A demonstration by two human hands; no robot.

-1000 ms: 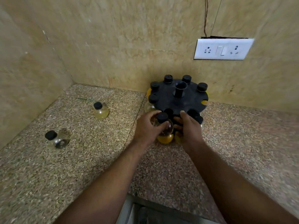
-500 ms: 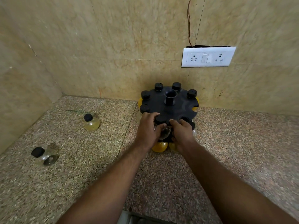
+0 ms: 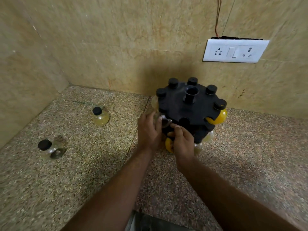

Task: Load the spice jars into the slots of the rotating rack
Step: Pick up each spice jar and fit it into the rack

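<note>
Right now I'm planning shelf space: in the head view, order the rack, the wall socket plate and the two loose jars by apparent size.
1. rack
2. socket plate
3. near jar and far jar: alike; nearness blurs any ranking.

Left hand (image 3: 148,132): forearm extended forward, palm turned inward, fingers curled, grip blurred. Right hand (image 3: 182,141): forearm extended from lower right, back up, fingers bent forward, close beside the left.
</note>
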